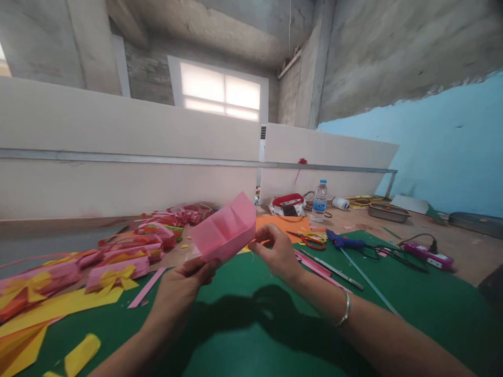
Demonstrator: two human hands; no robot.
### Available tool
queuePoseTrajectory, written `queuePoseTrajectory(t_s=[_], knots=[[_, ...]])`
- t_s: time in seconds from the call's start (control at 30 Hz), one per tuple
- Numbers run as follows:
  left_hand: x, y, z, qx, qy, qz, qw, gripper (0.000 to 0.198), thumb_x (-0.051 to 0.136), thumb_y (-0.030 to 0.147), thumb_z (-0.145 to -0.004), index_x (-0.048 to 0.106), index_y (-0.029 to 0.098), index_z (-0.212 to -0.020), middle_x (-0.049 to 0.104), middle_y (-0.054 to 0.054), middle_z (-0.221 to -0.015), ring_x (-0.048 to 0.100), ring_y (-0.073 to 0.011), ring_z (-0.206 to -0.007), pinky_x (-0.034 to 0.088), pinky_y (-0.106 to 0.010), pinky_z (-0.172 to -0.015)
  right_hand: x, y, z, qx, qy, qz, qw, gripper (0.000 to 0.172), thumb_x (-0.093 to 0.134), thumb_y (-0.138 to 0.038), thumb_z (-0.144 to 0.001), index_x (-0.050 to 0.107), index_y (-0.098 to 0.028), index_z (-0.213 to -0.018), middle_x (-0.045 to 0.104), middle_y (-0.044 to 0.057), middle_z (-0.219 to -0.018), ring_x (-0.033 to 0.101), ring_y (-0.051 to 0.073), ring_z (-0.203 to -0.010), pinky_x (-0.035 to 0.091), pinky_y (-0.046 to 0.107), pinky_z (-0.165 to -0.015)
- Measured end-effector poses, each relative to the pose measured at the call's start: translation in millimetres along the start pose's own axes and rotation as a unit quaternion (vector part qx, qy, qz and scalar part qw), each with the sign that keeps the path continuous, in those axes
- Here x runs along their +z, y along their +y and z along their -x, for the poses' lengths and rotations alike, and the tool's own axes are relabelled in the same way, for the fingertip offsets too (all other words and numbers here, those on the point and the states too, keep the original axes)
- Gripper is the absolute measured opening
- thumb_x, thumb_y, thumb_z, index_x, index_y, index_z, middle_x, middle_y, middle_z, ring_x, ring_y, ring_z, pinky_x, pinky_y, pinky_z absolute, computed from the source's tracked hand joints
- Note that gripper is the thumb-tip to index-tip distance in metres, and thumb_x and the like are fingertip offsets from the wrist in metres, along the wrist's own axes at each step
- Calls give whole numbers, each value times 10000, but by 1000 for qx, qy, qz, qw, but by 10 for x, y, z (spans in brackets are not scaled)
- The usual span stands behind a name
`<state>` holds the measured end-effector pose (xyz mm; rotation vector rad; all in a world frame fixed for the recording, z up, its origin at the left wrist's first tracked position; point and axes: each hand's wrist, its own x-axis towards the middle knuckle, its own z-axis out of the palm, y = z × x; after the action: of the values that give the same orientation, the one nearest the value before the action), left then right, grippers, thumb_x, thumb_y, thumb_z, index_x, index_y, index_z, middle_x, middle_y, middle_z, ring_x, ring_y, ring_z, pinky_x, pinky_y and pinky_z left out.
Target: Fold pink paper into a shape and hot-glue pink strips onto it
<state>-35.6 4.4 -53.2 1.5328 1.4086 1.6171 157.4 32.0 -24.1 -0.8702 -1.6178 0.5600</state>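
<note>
A folded piece of pink paper, creased and bent up along its near side, is held above the green mat. My left hand pinches its lower left edge between thumb and fingers. At the paper's right end, my right hand has its thumb and forefinger closed together at the corner. The rest of the right hand's fingers are curled. A metal bangle is on my right wrist.
Pink paper pieces with yellow bows and yellow strips lie left. Rightward are scissors, a blue glue gun, a craft knife, pink strips, a purple power strip and a water bottle. White panels stand behind.
</note>
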Motion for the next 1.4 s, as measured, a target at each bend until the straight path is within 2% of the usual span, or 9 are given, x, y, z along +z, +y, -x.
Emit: queuePoseTrajectory(t_s=[0.2, 0.37, 0.5, 0.73, 0.97, 1.1, 1.2, 1.27, 1.4], knots=[[20, 45, 14, -79, 3, 53, 996, 210, 737, 434, -580, 732, 244, -669, 676, 29, -552, 594, -155, -549, 503, -255, -548, -2, -20, 31, -78, -8, 74, 994, 147, 599, -275, -771, 546, -186, -874, 615, 17, -803, 590, 132, -700, 461, 253, -623], [13, 39, 8, -69, -15, 49, 996, 228, 740, 423, -565, 744, 242, -703, 641, 28, -535, 528, -138, -514, 454, -251, -509, -80, 5, -13, -175, -18, 209, 962, 111, 546, -260, -827, 525, -178, -754, 559, 18, -739, 529, 149, -718, 403, 263, -640], [-6, -27, -38, -44, -16, 32, 998, 232, 723, 434, -573, 739, 240, -699, 588, 39, -497, 490, -125, -495, 411, -234, -475, -131, 71, -66, -188, -94, 240, 948, 129, 560, -232, -829, 525, -181, -715, 548, 7, -745, 516, 133, -698, 394, 243, -631], [-81, -47, -104, 19, -78, -22, 997, 227, 663, 426, -653, 719, 221, -735, 625, 11, -584, 513, -149, -566, 414, -244, -510, -64, 128, -39, -192, -34, 186, 963, 66, 619, -189, -787, 560, -178, -760, 536, 1, -733, 517, 131, -709, 406, 235, -645], [-129, 45, -117, 50, -83, -61, 993, 185, 642, 403, -689, 725, 249, -748, 676, 7, -709, 571, -187, -743, 442, -261, -675, -89, 87, -41, -177, -123, 148, 965, 70, 592, -194, -805, 650, -171, -837, 573, 49, -854, 550, 146, -797, 433, 252, -715], [-144, 5, -140, 81, -90, -86, 989, 202, 605, 409, -738, 719, 255, -800, 673, 1, -753, 573, -191, -767, 437, -275, -705, -89, 76, -59, -129, -125, 83, 980, 64, 620, -200, -789, 678, -174, -782, 620, 28, -764, 567, 131, -724, 435, 240, -672], [-162, -11, -166, 107, -87, -109, 984, 215, 607, 431, -730, 714, 245, -725, 675, -15, -742, 584, -211, -798, 435, -296, -736, -111, 95, -84, -66, -130, 42, 988, 65, 701, -220, -705, 673, -168, -732, 634, 6, -688, 573, 128, -667, 437, 250, -652], [-179, -6, -184, 127, -87, -115, 981, 217, 601, 434, -729, 710, 246, -711, 678, -21, -769, 584, -220, -836, 427, -311, -782, -132, 112, -98, -50, -135, 30, 989, 87, 729, -212, -661, 675, -174, -719, 641, 19, -757, 587, 145, -748, 446, 270, -698], [-206, -2, -207, 129, -83, -121, 981, 211, 603, 427, -720, 680, 239, -666, 651, -31, -798, 566, -224, -854, 411, -312, -794, -138, 147, -106, -33, -137, -27, 990, 94, 734, -229, -640, 687, -191, -712, 575, 79, -1104, 533, 196, -1037, 463, 296, -777]])
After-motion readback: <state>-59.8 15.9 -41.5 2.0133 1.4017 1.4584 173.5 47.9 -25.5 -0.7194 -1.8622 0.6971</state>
